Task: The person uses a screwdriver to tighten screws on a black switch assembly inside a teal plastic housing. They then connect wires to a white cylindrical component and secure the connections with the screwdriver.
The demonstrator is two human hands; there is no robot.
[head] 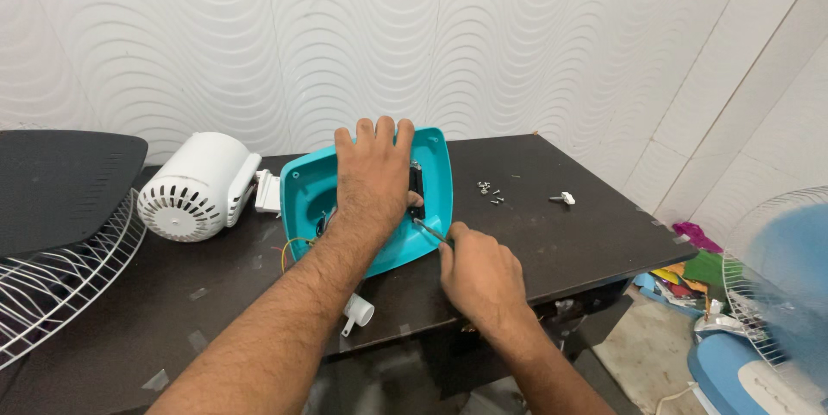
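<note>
Resting hollow side up near the middle of the dark brown wooden table (569, 242), the teal moulded-plastic fan base shell (304, 195) lies tilted, its near right corner toward the table's front edge. The left hand (373, 175) lies flat across the shell with fingers spread and tips hooked over the far rim, pressing it down. The right hand (479, 275) is closed around a thin metal screwdriver (429, 230), its tip set into the dark fitting inside the shell. Judged light, stiff and thin-walled; smooth plastic likely slides on the tabletop, so a flat palm with fingers over the rim looks the sound hold; the rim edges appear sturdier than the floor of the shell. Yellow wires (291, 248) trail from its near left edge, probably easy to snag. To the left stands a white ribbed cylindrical motor housing (194, 188); small loose screws (490, 191) lie right of the shell.
</note>
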